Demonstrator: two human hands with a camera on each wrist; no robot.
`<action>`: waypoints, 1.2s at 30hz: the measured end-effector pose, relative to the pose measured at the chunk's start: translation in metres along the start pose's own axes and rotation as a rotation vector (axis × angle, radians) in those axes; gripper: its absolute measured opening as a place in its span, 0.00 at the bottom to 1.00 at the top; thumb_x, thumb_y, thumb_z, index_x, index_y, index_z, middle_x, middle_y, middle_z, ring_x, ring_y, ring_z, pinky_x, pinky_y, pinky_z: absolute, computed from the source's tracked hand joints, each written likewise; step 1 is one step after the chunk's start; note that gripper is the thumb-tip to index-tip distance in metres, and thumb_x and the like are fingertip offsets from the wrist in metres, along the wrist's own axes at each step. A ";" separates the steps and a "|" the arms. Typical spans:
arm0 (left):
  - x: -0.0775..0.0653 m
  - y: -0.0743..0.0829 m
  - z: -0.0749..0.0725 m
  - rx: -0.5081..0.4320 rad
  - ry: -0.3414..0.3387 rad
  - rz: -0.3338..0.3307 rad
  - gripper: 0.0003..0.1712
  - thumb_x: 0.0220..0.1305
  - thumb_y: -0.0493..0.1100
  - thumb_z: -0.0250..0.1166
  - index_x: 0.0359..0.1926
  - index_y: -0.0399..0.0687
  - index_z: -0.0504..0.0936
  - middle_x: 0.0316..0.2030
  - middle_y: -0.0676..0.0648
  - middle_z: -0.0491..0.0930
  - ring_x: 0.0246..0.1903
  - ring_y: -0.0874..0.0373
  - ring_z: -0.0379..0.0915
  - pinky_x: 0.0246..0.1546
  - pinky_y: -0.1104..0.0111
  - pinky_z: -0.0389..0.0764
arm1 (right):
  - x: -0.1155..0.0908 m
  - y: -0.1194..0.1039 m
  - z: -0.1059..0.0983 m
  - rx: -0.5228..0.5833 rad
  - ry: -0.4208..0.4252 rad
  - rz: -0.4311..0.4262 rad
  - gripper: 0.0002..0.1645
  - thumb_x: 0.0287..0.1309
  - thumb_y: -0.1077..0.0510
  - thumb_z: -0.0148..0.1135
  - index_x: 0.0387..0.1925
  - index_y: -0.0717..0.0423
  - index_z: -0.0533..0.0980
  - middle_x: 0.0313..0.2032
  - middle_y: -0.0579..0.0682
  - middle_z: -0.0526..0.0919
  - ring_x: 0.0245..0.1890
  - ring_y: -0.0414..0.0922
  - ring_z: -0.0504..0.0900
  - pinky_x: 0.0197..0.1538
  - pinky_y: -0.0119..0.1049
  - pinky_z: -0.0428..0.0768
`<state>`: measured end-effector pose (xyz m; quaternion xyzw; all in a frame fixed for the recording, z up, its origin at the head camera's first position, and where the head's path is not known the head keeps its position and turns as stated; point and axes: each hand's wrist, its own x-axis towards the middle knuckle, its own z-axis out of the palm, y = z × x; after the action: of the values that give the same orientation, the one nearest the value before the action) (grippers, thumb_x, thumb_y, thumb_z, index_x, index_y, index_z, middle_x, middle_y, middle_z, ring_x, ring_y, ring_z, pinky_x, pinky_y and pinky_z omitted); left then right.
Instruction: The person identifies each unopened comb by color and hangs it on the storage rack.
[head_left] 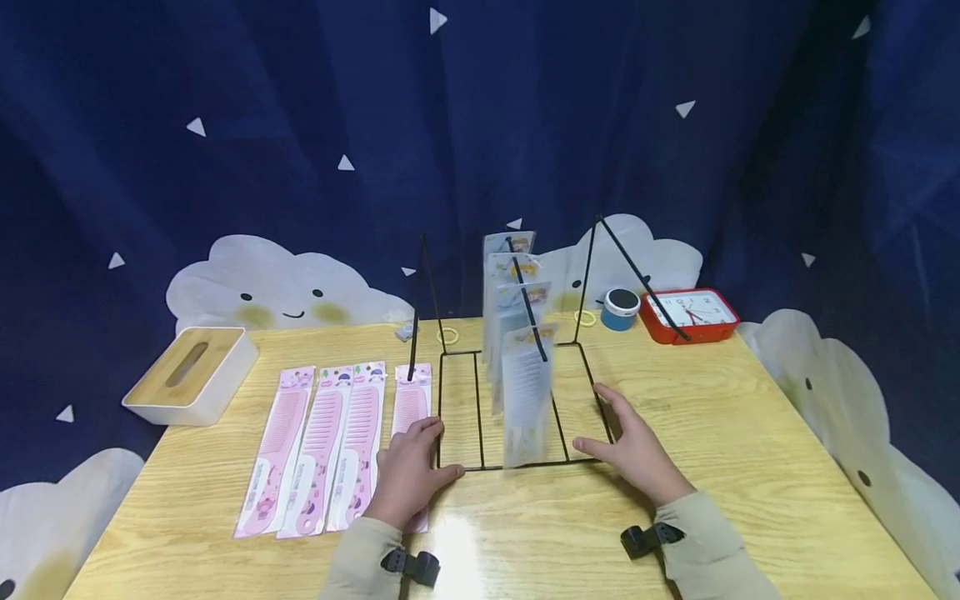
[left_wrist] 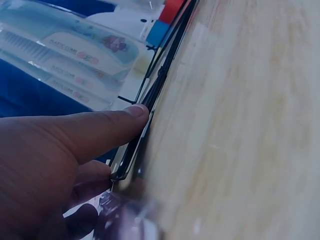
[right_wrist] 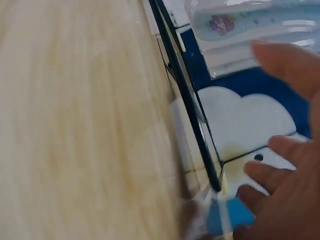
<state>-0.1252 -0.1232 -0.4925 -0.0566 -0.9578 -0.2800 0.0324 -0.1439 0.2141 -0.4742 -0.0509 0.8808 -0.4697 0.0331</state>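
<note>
A black wire display rack point(head_left: 480, 417) stands mid-table. Several packaged pale-blue combs point(head_left: 525, 392) hang in a row from its middle hook. My left hand point(head_left: 408, 471) holds the rack's front left corner, thumb on the front bar and fingers at the side bar. In the left wrist view the thumb point(left_wrist: 112, 125) lies against the black bar. My right hand point(head_left: 633, 446) is at the front right corner, its thumb and fingers spread. Pink packaged combs point(head_left: 352, 450) lie left of the rack, one of them partly under my left hand.
A white tissue box with a wooden lid point(head_left: 187, 375) sits at the left. Behind the rack's right side are a blue round container point(head_left: 620, 310) and a red clock point(head_left: 690, 317). Yellow rings point(head_left: 447, 336) lie near the back edge, before a dark blue curtain point(head_left: 480, 125).
</note>
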 end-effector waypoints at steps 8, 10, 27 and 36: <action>0.000 0.001 -0.001 -0.007 -0.007 -0.008 0.44 0.49 0.57 0.78 0.64 0.41 0.77 0.66 0.47 0.73 0.54 0.45 0.71 0.44 0.52 0.66 | 0.000 0.022 -0.003 -0.174 -0.054 -0.057 0.65 0.44 0.44 0.81 0.75 0.65 0.56 0.74 0.68 0.56 0.75 0.65 0.48 0.73 0.63 0.36; 0.000 0.001 -0.001 -0.015 -0.011 -0.012 0.43 0.49 0.56 0.78 0.64 0.42 0.77 0.65 0.46 0.73 0.55 0.44 0.71 0.44 0.51 0.66 | -0.001 0.023 -0.003 -0.183 -0.058 -0.061 0.64 0.44 0.45 0.81 0.75 0.66 0.57 0.74 0.67 0.57 0.76 0.64 0.48 0.73 0.63 0.36; 0.059 -0.042 -0.051 -0.199 -0.012 -0.125 0.33 0.65 0.47 0.69 0.67 0.39 0.72 0.61 0.36 0.74 0.47 0.45 0.76 0.46 0.53 0.76 | -0.001 0.030 -0.003 -0.223 -0.020 -0.056 0.60 0.44 0.43 0.81 0.72 0.65 0.63 0.73 0.62 0.62 0.75 0.62 0.54 0.72 0.62 0.47; 0.106 -0.062 -0.056 -0.162 -0.112 -0.182 0.37 0.67 0.46 0.66 0.72 0.37 0.65 0.66 0.33 0.68 0.57 0.39 0.73 0.55 0.48 0.75 | -0.001 0.029 -0.005 -0.240 0.022 -0.092 0.57 0.44 0.45 0.81 0.71 0.64 0.66 0.71 0.62 0.66 0.71 0.65 0.59 0.66 0.67 0.54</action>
<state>-0.2362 -0.1961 -0.4688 0.0125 -0.9335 -0.3547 -0.0513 -0.1448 0.2341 -0.4954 -0.0896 0.9276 -0.3625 -0.0045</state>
